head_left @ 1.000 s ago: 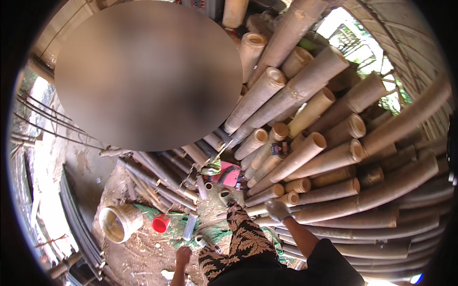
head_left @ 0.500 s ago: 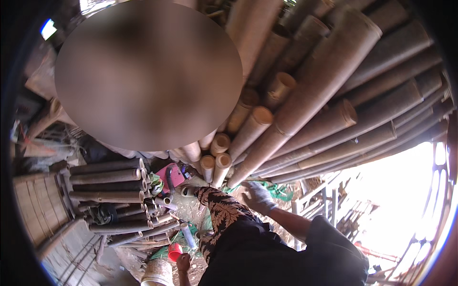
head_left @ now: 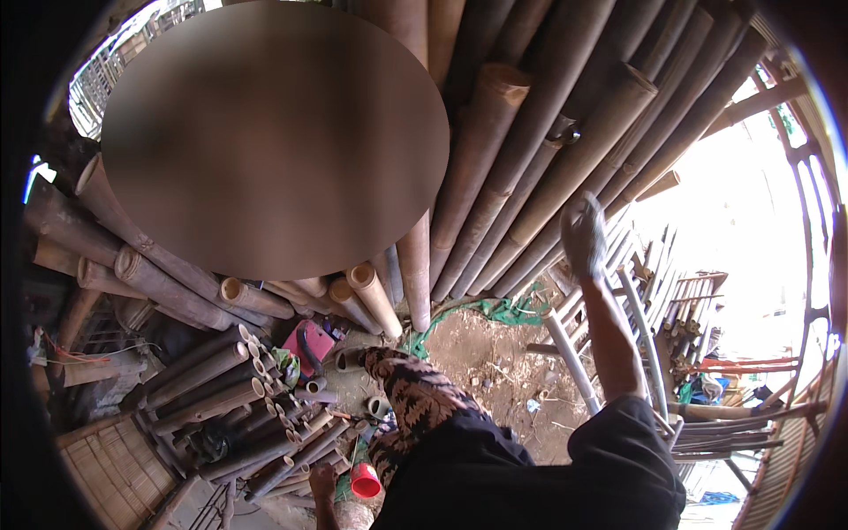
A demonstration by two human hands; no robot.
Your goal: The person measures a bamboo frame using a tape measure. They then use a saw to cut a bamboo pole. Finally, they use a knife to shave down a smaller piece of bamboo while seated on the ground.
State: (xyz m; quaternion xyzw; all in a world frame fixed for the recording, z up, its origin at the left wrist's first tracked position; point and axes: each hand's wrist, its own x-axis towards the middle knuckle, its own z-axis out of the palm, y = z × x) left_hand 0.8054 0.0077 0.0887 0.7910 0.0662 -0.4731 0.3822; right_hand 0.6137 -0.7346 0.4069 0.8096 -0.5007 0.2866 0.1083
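My right hand (head_left: 584, 237) wears a pale grey glove and is raised on the right, in front of the lower part of the leaning bamboo poles (head_left: 574, 137). Whether it touches a pole is unclear, and its fingers merge into a blurred shape. Low in the picture, my bare left hand (head_left: 323, 481) looks curled into a fist, its inner side hidden. Close beside it is a red plastic cup-like container (head_left: 365, 480). Short cut bamboo pieces (head_left: 296, 473) lie just past that hand.
Stacked bamboo tubes (head_left: 212, 393) fill the left side. A pink object (head_left: 309, 344) lies by my foot. Green netting (head_left: 512, 309) runs along the poles' feet. At right stands a grey pole frame (head_left: 642, 331), with bundled bamboo (head_left: 693, 309) beyond. A large blur covers the upper left.
My right hand has lifted from low beside my leg to up and right, its arm stretched out. My view has turned rightward, showing more ground and the frame. My left hand stays low.
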